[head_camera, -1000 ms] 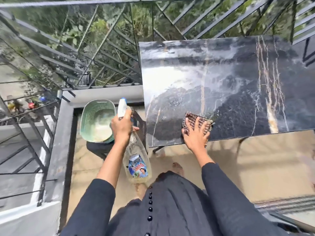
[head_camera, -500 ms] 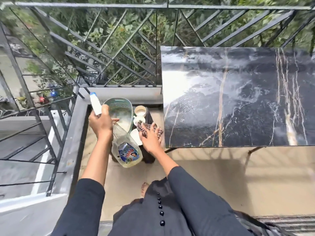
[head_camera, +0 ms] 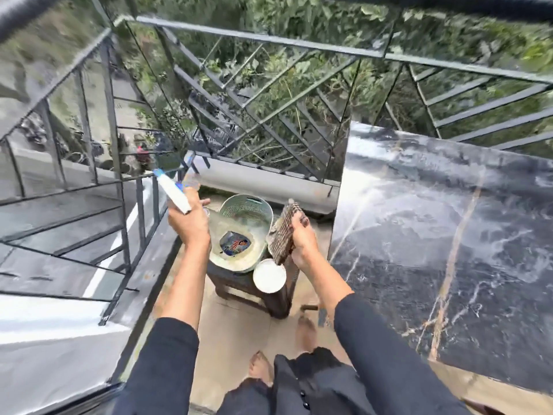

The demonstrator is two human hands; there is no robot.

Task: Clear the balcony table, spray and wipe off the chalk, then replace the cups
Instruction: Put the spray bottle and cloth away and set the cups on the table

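My left hand grips the neck of a clear spray bottle with a white and blue nozzle, its body hanging in front of the green basket. My right hand holds a brown striped cloth over a dark stool, left of the black marble table. The tabletop looks wet with white streaks. A white cup stands on the stool just below the cloth.
A black metal railing runs round the balcony behind the stool and table. A low concrete ledge lies beyond the basket. My bare feet stand on the beige tiled floor before the stool.
My right hand lifted the cloth off the table edge and carried it left over the stool. My left hand raised the bottle over the basket. The view has swung left.
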